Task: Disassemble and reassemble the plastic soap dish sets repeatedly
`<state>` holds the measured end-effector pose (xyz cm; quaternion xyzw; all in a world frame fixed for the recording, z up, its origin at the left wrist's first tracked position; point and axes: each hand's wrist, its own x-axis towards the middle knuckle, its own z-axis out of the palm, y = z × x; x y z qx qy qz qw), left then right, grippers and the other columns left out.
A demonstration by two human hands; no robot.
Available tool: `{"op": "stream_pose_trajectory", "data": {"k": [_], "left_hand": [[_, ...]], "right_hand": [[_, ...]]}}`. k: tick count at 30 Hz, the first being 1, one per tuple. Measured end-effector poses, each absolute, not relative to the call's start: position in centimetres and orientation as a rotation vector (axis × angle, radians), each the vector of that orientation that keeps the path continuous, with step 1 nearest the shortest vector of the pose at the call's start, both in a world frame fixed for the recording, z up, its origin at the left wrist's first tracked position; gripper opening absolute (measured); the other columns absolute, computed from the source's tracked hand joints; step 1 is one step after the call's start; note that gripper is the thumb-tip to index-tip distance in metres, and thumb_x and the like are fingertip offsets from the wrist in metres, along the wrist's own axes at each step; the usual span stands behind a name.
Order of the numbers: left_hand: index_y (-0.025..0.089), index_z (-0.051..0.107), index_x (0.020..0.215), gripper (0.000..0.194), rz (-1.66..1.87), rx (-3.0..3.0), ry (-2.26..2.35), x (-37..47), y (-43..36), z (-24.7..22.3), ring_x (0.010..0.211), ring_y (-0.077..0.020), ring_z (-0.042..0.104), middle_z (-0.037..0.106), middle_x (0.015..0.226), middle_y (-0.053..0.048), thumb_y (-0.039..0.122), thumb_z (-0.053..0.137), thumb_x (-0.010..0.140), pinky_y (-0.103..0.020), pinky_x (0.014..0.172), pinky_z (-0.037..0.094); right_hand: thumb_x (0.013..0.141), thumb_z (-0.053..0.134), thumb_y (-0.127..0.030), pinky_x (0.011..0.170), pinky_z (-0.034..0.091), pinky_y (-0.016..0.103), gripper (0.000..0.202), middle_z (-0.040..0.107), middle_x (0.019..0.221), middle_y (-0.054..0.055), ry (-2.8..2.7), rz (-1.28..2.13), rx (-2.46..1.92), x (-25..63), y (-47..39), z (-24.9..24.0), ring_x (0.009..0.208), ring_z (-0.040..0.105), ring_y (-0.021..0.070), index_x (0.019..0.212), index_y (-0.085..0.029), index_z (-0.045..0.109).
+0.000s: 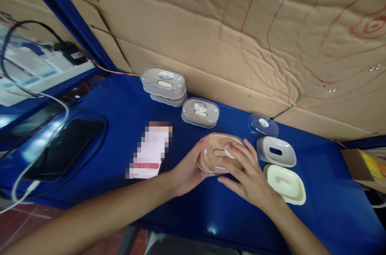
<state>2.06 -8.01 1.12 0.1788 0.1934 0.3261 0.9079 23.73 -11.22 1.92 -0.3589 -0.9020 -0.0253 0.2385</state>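
Note:
A peach-coloured oval soap dish [211, 142] with a clear lid is held above the blue table. My left hand [190, 168] is closed around its left end, with the thumb along the far side. Over the right part of the lid, my right hand [245, 172] has its bent fingers, touching a round white sticker [229, 151] and partly covering it. A pale slot shows in the middle under the lid. To the right lie a loose clear lid [263, 125], a white slotted insert [285, 151] and a cream base [298, 186].
Grey lidded soap dishes stand at the back, two stacked [163, 78] and a single one [205, 117]. Left of my hands lies a phone [152, 148] with a blurred screen. A black tablet [66, 146], cables and a power strip [45, 72] sit farther left. Cardboard [181, 18] walls the back.

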Motion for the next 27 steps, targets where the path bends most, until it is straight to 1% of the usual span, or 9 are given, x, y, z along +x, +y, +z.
{"op": "stream_pose_trajectory", "data": {"k": [2, 4, 7, 11, 14, 17, 19, 24, 27], "left_hand": [[0.016, 0.068, 0.141, 0.063, 0.668, 0.367, 0.413, 2.1, -8.1, 1.1, 0.125, -0.0275, 0.068, 0.071, 0.143, -0.014, 0.061, 0.042, 0.106, -0.034, 0.1, 0.051], [0.016, 0.07, 0.139, 0.066, 0.659, 0.366, 0.43, 2.1, -8.2, 1.0, 0.123, -0.0268, 0.07, 0.072, 0.14, -0.014, 0.065, 0.041, 0.106, -0.032, 0.097, 0.052], [0.014, 0.07, 0.138, 0.07, 0.657, 0.338, 0.488, 2.3, -8.2, 0.6, 0.119, -0.0265, 0.071, 0.074, 0.138, -0.015, 0.066, 0.037, 0.106, -0.032, 0.093, 0.053], [0.014, 0.068, 0.14, 0.067, 0.668, 0.297, 0.487, 2.4, -8.1, 0.2, 0.122, -0.0276, 0.071, 0.073, 0.139, -0.015, 0.063, 0.038, 0.107, -0.036, 0.099, 0.054], [0.015, 0.068, 0.141, 0.061, 0.694, 0.256, 0.482, 2.4, -8.2, 0.4, 0.125, -0.0265, 0.07, 0.073, 0.14, -0.013, 0.058, 0.042, 0.108, -0.035, 0.104, 0.053], [0.014, 0.069, 0.14, 0.059, 0.702, 0.22, 0.509, 2.4, -8.3, 0.8, 0.122, -0.026, 0.071, 0.074, 0.137, -0.014, 0.056, 0.043, 0.108, -0.034, 0.101, 0.055], [0.012, 0.068, 0.14, 0.06, 0.706, 0.212, 0.532, 2.4, -8.3, 1.0, 0.121, -0.0272, 0.072, 0.075, 0.136, -0.015, 0.057, 0.044, 0.107, -0.035, 0.099, 0.056], [0.01, 0.07, 0.137, 0.06, 0.727, 0.175, 0.553, 2.6, -8.2, 0.9, 0.121, -0.0309, 0.072, 0.077, 0.13, -0.017, 0.056, 0.046, 0.107, -0.037, 0.095, 0.059], [0.009, 0.072, 0.133, 0.059, 0.732, 0.158, 0.593, 2.5, -8.1, 0.7, 0.111, -0.0296, 0.076, 0.081, 0.119, -0.017, 0.056, 0.046, 0.107, -0.034, 0.086, 0.061]], "right_hand": [[0.099, 0.073, -0.031, 0.125, 0.031, 0.068, 0.04, 0.067, 0.144, 0.012, -2.45, -0.117, -0.98, 23.5, -11.3, 1.5, 0.15, 0.047, 0.0336, 0.136, -0.027, 0.062], [0.1, 0.072, -0.026, 0.127, 0.028, 0.067, 0.043, 0.068, 0.143, 0.011, -2.474, -0.141, -0.971, 23.3, -11.4, 1.3, 0.152, 0.046, 0.032, 0.141, -0.027, 0.059], [0.102, 0.068, -0.023, 0.129, 0.025, 0.066, 0.048, 0.069, 0.143, 0.011, -2.517, -0.104, -0.963, 23.2, -11.4, 1.0, 0.152, 0.046, 0.0305, 0.148, -0.023, 0.055], [0.102, 0.068, -0.029, 0.127, 0.03, 0.067, 0.053, 0.062, 0.151, 0.015, -2.513, -0.01, -0.998, 23.3, -11.1, 0.8, 0.154, 0.042, 0.0329, 0.152, -0.022, 0.051], [0.1, 0.072, -0.036, 0.124, 0.034, 0.068, 0.07, 0.052, 0.159, 0.019, -2.502, 0.062, -1.018, 23.6, -10.7, 0.7, 0.157, 0.037, 0.0359, 0.16, -0.022, 0.04], [0.099, 0.072, -0.038, 0.125, 0.035, 0.067, 0.084, 0.047, 0.163, 0.02, -2.523, 0.163, -1.03, 24.2, -10.5, 1.1, 0.157, 0.037, 0.0344, 0.167, -0.023, 0.025], [0.1, 0.071, -0.035, 0.126, 0.034, 0.065, 0.084, 0.046, 0.164, 0.017, -2.553, 0.218, -1.031, 24.7, -10.4, 1.5, 0.157, 0.037, 0.0325, 0.168, -0.025, 0.023], [0.097, 0.063, -0.014, 0.127, 0.036, 0.059, 0.081, 0.041, 0.169, 0.011, -2.526, 0.356, -1.088, 25.5, -10.4, 2.5, 0.159, 0.034, 0.0289, 0.168, -0.028, 0.026], [0.092, 0.063, -0.011, 0.126, 0.039, 0.057, 0.086, 0.037, 0.171, 0.011, -2.447, 0.399, -1.141, 25.6, -10.4, 2.5, 0.158, 0.035, 0.0293, 0.168, -0.027, 0.026]]}}
